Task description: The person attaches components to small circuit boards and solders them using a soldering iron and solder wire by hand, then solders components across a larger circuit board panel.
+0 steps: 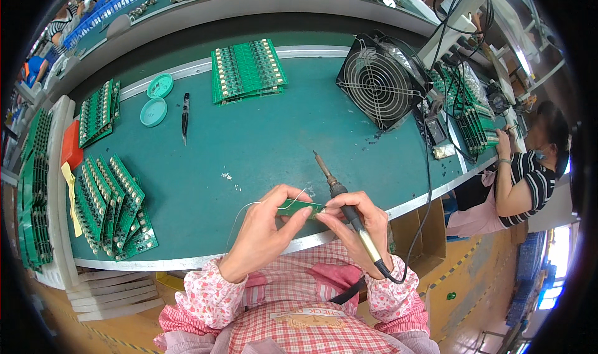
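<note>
My left hand (263,231) is closed on a small green circuit board (291,208), just above the table's near edge. A thin pale wire (237,215), which looks like solder, loops around that hand and over the board. My right hand (360,224) is wrapped round a soldering iron (337,188), its tip tilted up and away from the board. The thumb and a finger of this hand also touch the board's right end. Fingers cover much of the board, so its parts are hard to make out.
On the green table (249,148), a stack of circuit boards (247,72) lies at the back and fanned boards (112,204) at left. Black tweezers (185,117) lie beside teal lids (154,112). A fan (379,80) stands back right. Another person (529,179) works at far right.
</note>
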